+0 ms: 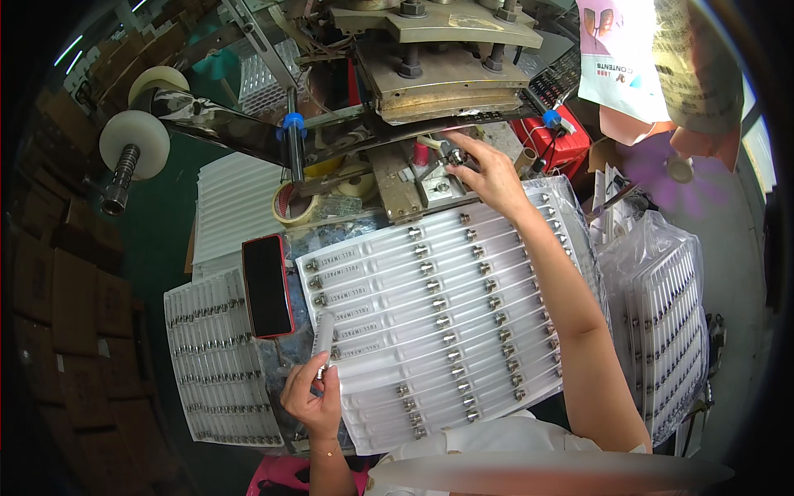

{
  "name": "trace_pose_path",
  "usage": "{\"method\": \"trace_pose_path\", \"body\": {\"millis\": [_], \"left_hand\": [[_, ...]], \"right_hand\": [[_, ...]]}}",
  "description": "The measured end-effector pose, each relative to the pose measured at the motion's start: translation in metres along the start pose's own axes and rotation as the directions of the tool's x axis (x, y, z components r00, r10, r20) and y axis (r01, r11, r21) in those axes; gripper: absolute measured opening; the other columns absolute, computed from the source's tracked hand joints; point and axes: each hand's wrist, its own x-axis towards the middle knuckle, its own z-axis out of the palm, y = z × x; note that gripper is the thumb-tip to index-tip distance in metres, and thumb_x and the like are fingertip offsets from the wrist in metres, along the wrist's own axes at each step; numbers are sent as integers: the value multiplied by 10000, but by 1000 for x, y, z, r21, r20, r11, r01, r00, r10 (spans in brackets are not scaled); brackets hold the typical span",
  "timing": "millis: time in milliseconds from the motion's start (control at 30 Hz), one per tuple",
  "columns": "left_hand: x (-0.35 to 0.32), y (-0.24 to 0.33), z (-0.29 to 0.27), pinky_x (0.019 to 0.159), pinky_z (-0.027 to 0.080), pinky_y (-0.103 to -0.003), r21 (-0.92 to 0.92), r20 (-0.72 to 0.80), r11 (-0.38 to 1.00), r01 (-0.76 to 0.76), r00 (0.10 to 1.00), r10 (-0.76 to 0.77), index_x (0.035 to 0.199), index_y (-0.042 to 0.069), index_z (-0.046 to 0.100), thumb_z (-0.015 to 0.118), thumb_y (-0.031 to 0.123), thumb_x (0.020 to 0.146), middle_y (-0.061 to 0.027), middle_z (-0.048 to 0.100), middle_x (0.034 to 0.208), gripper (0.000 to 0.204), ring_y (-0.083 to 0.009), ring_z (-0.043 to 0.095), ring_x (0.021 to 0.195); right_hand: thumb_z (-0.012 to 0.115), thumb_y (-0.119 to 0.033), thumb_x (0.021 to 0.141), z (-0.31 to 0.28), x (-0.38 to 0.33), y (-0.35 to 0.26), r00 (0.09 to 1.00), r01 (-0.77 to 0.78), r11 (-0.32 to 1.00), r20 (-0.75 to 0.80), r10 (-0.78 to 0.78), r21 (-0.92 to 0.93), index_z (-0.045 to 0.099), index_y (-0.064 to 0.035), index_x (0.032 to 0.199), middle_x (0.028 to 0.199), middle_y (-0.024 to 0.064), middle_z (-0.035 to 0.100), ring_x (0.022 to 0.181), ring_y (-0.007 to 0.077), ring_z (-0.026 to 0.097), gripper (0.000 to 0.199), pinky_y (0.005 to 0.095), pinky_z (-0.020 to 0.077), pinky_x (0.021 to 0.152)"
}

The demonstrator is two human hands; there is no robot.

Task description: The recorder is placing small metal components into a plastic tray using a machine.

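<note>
Red phone (pixel 267 285), tape roll (pixel 295 207), white film rolls (pixel 135 144), red box (pixel 552 147), bagged trays (pixel 674 331)

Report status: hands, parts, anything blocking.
Left hand grips a clear tube beside the tray. Right hand places a metal fitting under the press head. Phone beside tray, not blocking.

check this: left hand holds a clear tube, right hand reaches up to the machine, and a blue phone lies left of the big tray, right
Not quite: the phone is red, not blue, as the head view shows. The rest holds: the left hand holds a clear tube, the right hand reaches up to the machine, and the phone lies left of the big tray.
</note>
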Motion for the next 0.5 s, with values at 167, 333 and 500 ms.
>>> {"method": "trace_pose_path", "body": {"millis": [167,333,500], "left_hand": [[-1,-4,-1,481,349,-231,15,-4,1000,20,1000,-20,956,38,703,691,-14,727,-37,604,699,235,-106,449,520],[-1,-4,-2,480,346,-233,9,-21,1000,25,999,-25,963,40,702,682,-10,737,-34,595,690,232,-107,452,520],[-10,-13,-9,497,371,-231,-6,-91,992,129,987,-129,1014,6,681,637,26,798,-52,620,735,221,-106,497,553]], "right_hand": [[721,-178,788,-3,3,-4,997,-61,998,50,61,5,562,-125,1278,1185,161,621,1051,315,618,518,376,493,874],[717,-204,788,0,0,2,1000,-13,1000,6,13,23,560,-153,1267,1092,132,646,972,315,622,507,391,499,833],[752,-202,766,-12,-4,-8,978,-191,982,84,190,9,502,-138,1338,1133,179,634,1020,315,628,627,373,504,851]]}}
